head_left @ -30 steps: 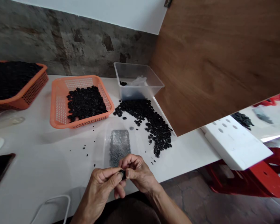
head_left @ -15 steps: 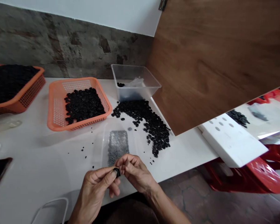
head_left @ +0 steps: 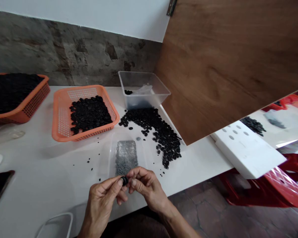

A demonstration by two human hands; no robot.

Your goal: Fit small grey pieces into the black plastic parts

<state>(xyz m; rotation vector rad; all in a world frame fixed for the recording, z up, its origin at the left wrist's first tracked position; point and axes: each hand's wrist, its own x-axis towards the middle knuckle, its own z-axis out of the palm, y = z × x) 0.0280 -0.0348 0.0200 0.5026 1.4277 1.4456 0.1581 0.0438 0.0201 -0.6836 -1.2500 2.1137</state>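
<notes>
Between the thumb and fingers of my left hand (head_left: 103, 196) is a small round black part (head_left: 124, 180). My right hand (head_left: 147, 188) is beside it, thumb and fingers curled close together near the part's right side; whether they pinch something tiny cannot be made out. Just beyond my fingers sits a clear plastic tray (head_left: 111, 155) holding many small grey metal pieces (head_left: 126, 157), perhaps screws or pins. A loose pile of black parts (head_left: 161, 135) spreads over the table to the right of the tray.
An orange basket (head_left: 56, 115) with black parts stands left of a clear bin (head_left: 145, 96). Another full orange basket (head_left: 34, 99) is at far left. A brown wooden panel (head_left: 225, 66) slants across the right. White foam block (head_left: 248, 155) and red stools (head_left: 270, 188) lie beyond.
My right hand's fingers have drawn slightly away from the black part, to the right. My left hand still holds the part. The view has shifted a little.
</notes>
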